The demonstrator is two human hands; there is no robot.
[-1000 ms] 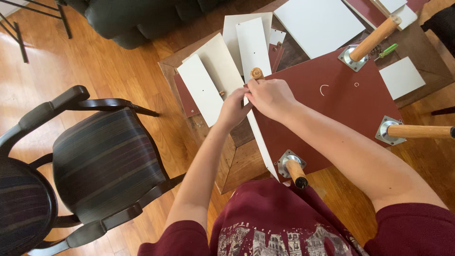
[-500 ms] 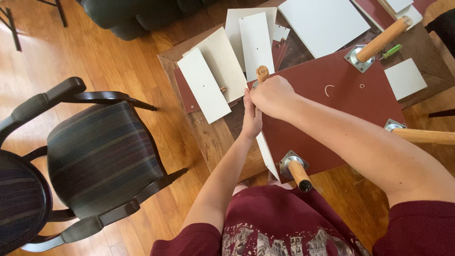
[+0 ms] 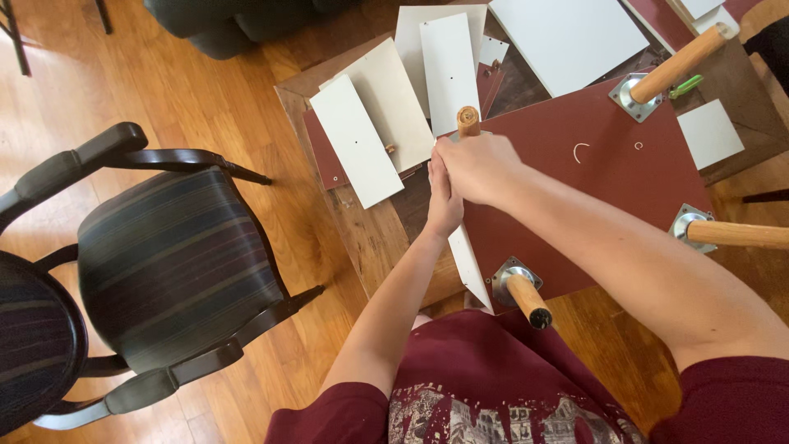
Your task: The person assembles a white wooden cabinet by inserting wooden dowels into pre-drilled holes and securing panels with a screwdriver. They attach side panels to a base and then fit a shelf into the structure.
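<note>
Head view, near to far: maroon shirt at bottom of frame, both forearms reaching up toward centre. Near leg (image 3: 523, 294), 1 of 4 wooden legs on metal plates, stands at lower centre on the dark red panel (image 3: 608, 177), which lies flat on the wooden table (image 3: 370, 234). Thin white edge strip (image 3: 467, 261) runs along the panel's left edge, long axis from lower centre up toward centre. Left hand (image 3: 444, 197) sits on the upper end of that strip, fingers together and pressed flat against the edge, no clear grasp visible. Right hand (image 3: 483, 167) is just above and right of it, touching it, fingers curled shut around the base of the corner leg (image 3: 468, 122), whose rounded tip sticks up directly above the knuckles, so the leg's axis points at the camera. Right hand is the nearer one to that leg. Farther up: white boards (image 3: 386, 111) lie at upper centre, 2 more legs at right. Striped armchair (image 3: 177, 263) stands left, apart from table
</note>
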